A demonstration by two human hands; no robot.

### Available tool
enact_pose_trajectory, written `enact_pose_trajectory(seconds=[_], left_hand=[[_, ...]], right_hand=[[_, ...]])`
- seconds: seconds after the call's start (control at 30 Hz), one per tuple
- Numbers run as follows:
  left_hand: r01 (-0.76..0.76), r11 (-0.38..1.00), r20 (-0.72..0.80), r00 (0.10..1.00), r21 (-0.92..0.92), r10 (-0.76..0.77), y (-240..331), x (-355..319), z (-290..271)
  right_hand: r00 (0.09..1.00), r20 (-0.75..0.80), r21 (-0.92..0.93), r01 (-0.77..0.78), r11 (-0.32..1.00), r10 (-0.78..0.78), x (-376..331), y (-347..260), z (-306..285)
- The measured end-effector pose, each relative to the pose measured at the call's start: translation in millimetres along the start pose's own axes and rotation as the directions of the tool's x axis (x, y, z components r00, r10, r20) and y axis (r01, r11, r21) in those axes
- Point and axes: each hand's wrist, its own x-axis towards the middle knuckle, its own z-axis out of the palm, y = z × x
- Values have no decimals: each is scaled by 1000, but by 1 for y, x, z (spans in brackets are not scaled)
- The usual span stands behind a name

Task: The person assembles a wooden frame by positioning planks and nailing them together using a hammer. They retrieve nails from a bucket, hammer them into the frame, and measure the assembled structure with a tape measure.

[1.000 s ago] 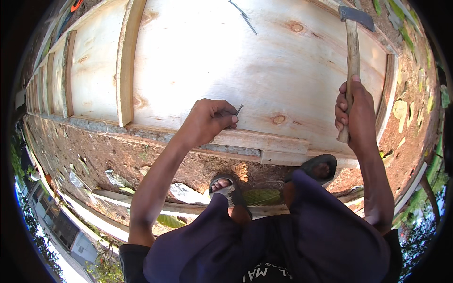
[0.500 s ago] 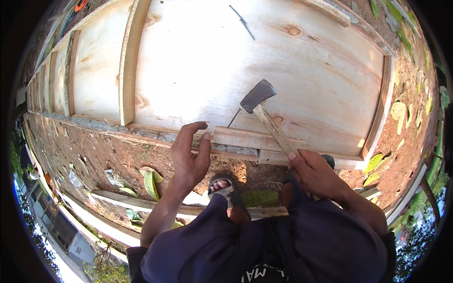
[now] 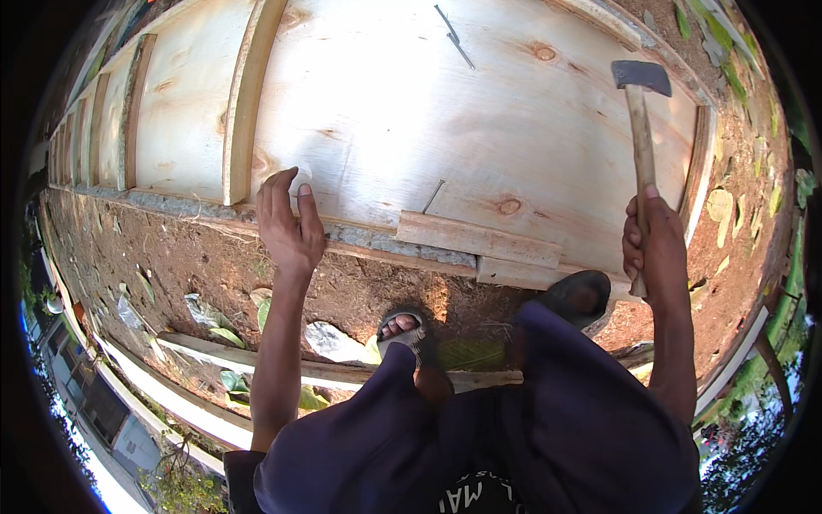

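My right hand (image 3: 656, 244) is wrapped round the wooden handle of a hatchet (image 3: 640, 128), held up on the right with its dark head pointing away from me. Over the near edge of the panel frame, my left hand (image 3: 289, 224) is open, thumb and fingers apart, close to a wooden crosspiece (image 3: 242, 111). Between the hands a short wooden strip (image 3: 479, 238) lies along the near edge, and a nail (image 3: 434, 197) slants up beside it. Farther off, a few loose nails (image 3: 455, 38) rest on the pale plywood sheet (image 3: 368, 111).
Several more crosspieces (image 3: 134, 111) run across the panel to the left. My sandalled feet (image 3: 402, 325) are on brown soil (image 3: 351, 291) at the near side. Long planks (image 3: 201, 415) lie on the ground at lower left, among leaves and scraps.
My right hand has swung the hatchet up and to the right, away from the short strip. My left hand has shifted left and forward toward the crosspiece.
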Motion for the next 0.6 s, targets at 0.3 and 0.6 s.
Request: enact_pose_trajectory(seconds=[0.3, 0.6], left_hand=[[112, 994, 51, 992, -6, -112, -2, -5, 2], [192, 981, 96, 977, -8, -190, 8, -3, 1]], right_hand=[[836, 474, -362, 472, 804, -277, -3, 40, 57], [980, 198, -123, 59, 991, -34, -14, 36, 54]])
